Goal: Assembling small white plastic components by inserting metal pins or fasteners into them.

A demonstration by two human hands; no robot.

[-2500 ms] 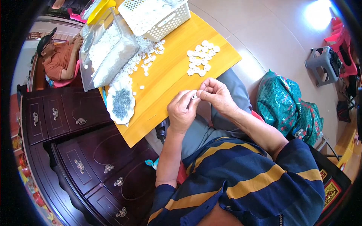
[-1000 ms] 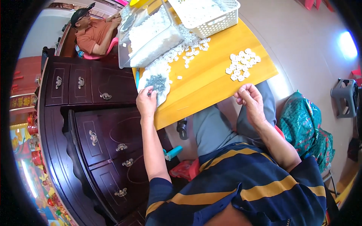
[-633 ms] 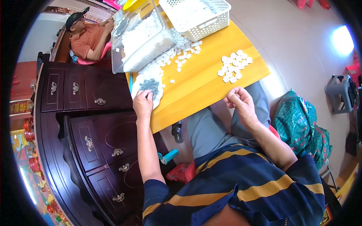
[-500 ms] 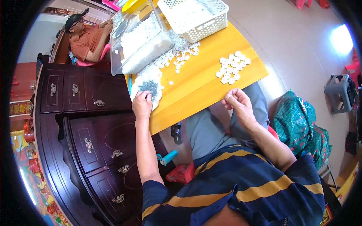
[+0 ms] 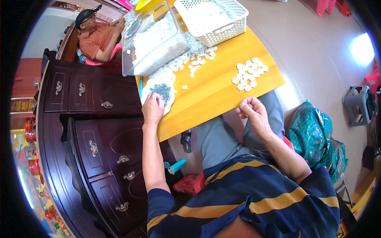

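Note:
My left hand [image 5: 153,108] is closed at the near edge of a heap of small dark grey pieces [image 5: 161,91], which lies on a white scalloped plate [image 5: 168,104]. Its fingertips are hidden behind the knuckles, so what they hold cannot be seen. Just off the table's front edge, my right hand [image 5: 254,114] is pinched with thumb against forefinger. Anything between those fingers is too small to make out. Beyond it on the yellow wooden table [image 5: 214,89] lies a cluster of small white square pieces [image 5: 250,73].
A clear bin [image 5: 158,59] of white pieces and a white perforated basket [image 5: 224,35] stand at the back, with loose white pieces [image 5: 194,63] spilled beside them. Dark wooden drawers [image 5: 99,139] border the left. A person [image 5: 97,41] sits at far left; a green bag [image 5: 311,129] lies right.
The view has shifted slightly, carrying the table and its things a little to the right. Both hands keep nearly the same poses, the left still by the dark heap.

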